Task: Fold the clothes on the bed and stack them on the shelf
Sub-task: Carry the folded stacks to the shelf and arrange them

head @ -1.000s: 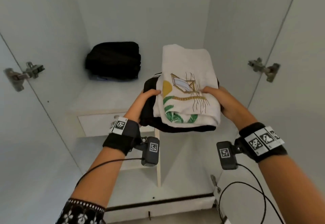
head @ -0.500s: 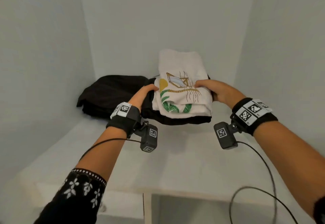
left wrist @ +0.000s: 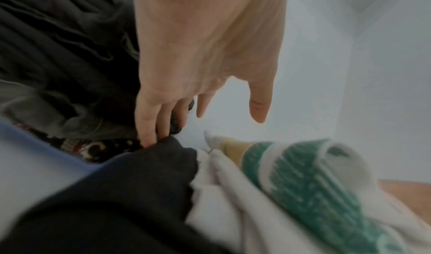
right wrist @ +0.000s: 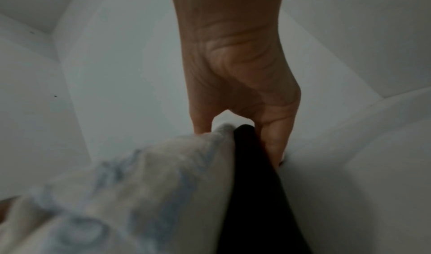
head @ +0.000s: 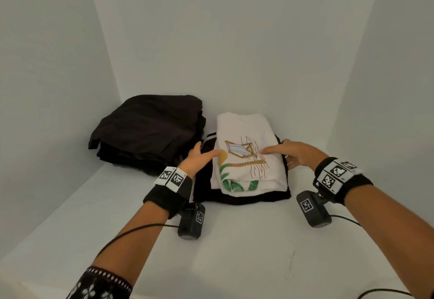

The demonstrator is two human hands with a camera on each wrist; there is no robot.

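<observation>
White printed shirt [head: 246, 158] sits on top of a folded black garment [head: 239, 199]; the pair is down on the shelf [head: 234, 251], just right of the black pile [head: 150, 132] and touching it or nearly so.

Risks, as I read it:
- Right hand [head: 298, 155] has fingers tucked under the right edge, thumb on top of the white shirt. Pulling them out fast could drag the black layer along and skew the pair.
- White shirt is smaller than the black piece and sits off-centre toward the right; a sideways tug could slide it off or open its folds.
- Nudging the pair further left could push into the black pile and rumple it.

Hands relative to the pair:
- Left hand [head: 199, 158] at the left edge, fingers nearly straight on the black fabric, thumb spread over the white shirt, pinching nothing.
- Right hand pinches both layers at the right edge.
</observation>
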